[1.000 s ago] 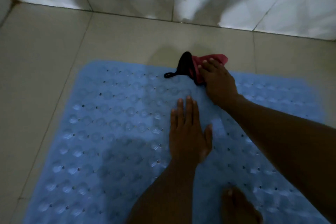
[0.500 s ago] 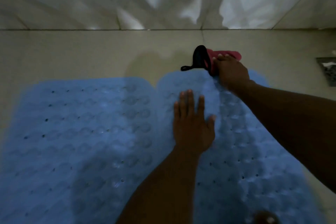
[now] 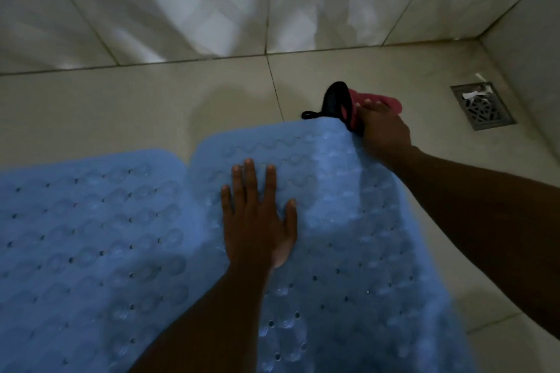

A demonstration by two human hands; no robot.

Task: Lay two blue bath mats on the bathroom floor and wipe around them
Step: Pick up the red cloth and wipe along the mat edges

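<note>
Two blue bath mats lie side by side on the tiled floor: the left mat (image 3: 78, 245) and the right mat (image 3: 342, 266), their edges touching. My left hand (image 3: 257, 221) rests flat on the right mat near its left edge, fingers spread. My right hand (image 3: 383, 127) presses a red and black cloth (image 3: 338, 103) on the floor at the right mat's far edge. Part of the cloth is hidden under my fingers.
A metal floor drain (image 3: 481, 106) with scraps of debris sits in the right corner. White tiled walls (image 3: 212, 0) rise close behind the mats and on the right. Beige floor tiles (image 3: 121, 109) show between the mats and the wall.
The view has swung right, bringing the second mat and the drain into sight. My right hand and cloth slid right along the mat's far edge. My left hand stayed flat.
</note>
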